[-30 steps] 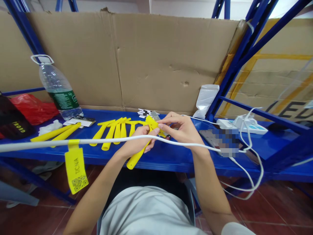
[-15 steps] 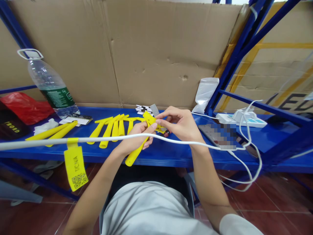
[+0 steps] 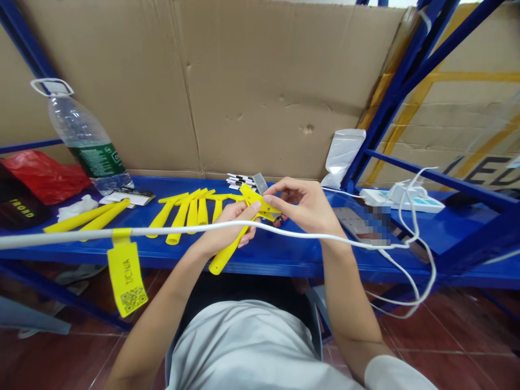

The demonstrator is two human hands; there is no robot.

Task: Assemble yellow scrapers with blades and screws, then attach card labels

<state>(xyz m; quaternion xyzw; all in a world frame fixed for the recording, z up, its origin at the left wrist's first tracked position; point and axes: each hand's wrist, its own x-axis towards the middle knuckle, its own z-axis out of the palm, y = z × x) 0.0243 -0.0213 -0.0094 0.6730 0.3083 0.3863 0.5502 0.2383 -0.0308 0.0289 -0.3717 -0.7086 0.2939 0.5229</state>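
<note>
Head view: two hands (image 3: 229, 215) hold one yellow tool (image 3: 227, 254); one bottle (image 3: 90, 141) stands left.

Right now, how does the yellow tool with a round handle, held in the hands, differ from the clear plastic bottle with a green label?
The yellow tool is opaque; the clear bottle is see-through above its label. The tool is narrow; the bottle is bulkier. The left hand grips the tool; the bottle stands on the blue table.
</note>
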